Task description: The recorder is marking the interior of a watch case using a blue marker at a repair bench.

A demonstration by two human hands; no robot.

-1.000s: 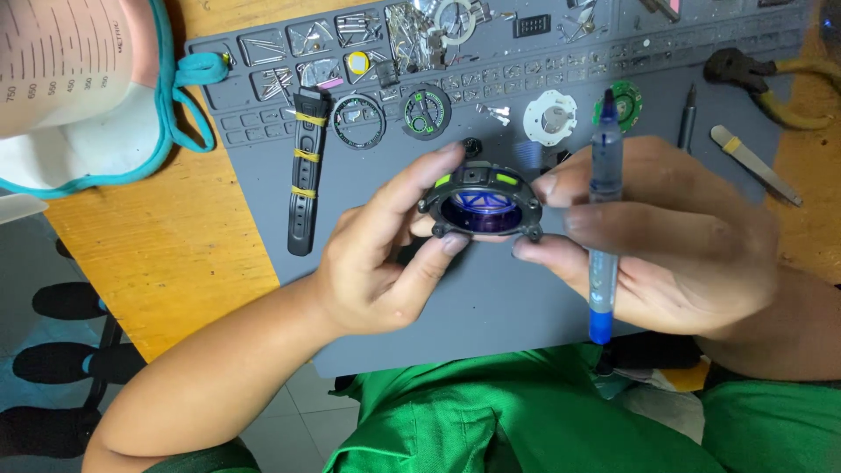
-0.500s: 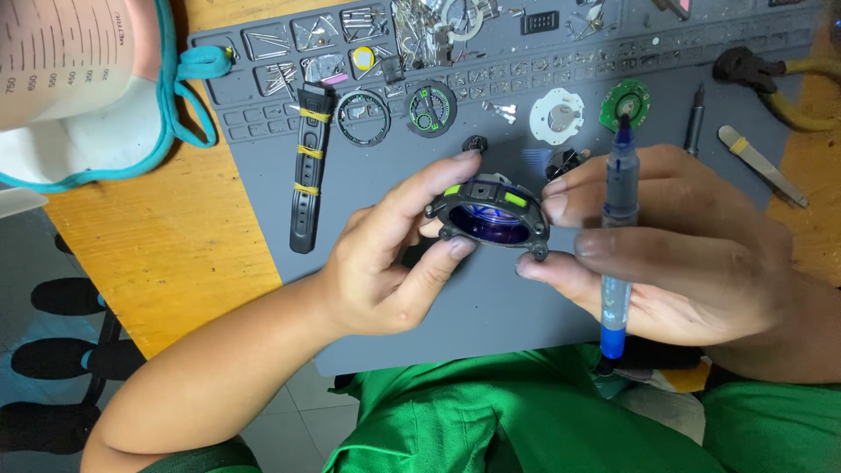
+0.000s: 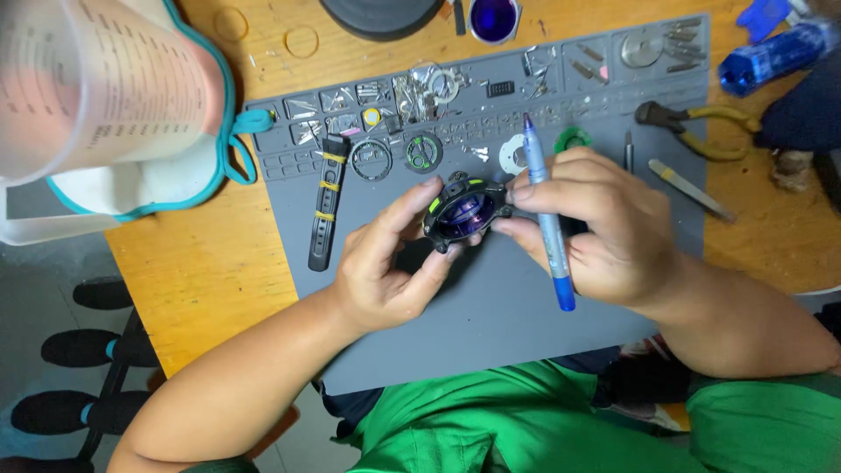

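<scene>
Nearest the person, above the green clothing, both hands meet over the middle of the grey work mat (image 3: 526, 324), which covers most of the wooden desk (image 3: 210, 271). The left hand (image 3: 385, 263) pinches a black watch case (image 3: 464, 213) with a purple-tinted crystal and yellow-green marks, thumb below and fingers above. The right hand (image 3: 604, 228) steadies the case's other side with its fingertips while its fingers are closed around a blue screwdriver (image 3: 547, 219), held along the hand with its tip pointing away. The step in hand looks like inspecting or turning the case; bringing the tool to it would call for swinging the tip round without loosening the pinch. Toward the mat's left edge lies a black strap (image 3: 324, 213). Along the far edge small parts fill the tray compartments (image 3: 438, 96), with yellow-handled pliers (image 3: 701, 127) at the far right corner.
</scene>
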